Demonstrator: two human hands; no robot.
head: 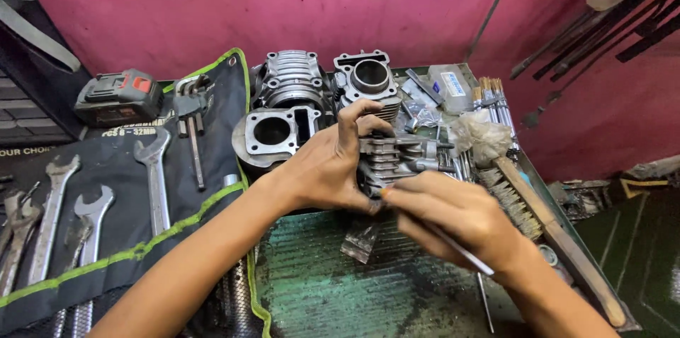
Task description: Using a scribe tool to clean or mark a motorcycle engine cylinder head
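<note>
My left hand (327, 161) grips a grey finned metal engine cylinder head (400, 157) and holds it up above the green tray. My right hand (453, 221) sits just below and in front of it, pinching a thin metal rod-like tool (460, 249) whose tip touches the underside of the part. Behind my hands stand other engine parts: a cylinder block with a round bore (273, 134), a finned casing (289, 77) and a second cylinder with a bore (370, 76).
A dark tool roll with green edging (127, 225) lies at left with several spanners (154, 179) and hex keys (191, 108). A battery pack (119, 97) sits behind it. A wire brush (528, 203), bolts and small bags crowd the green tray's (319, 288) right side. Pink walls surround.
</note>
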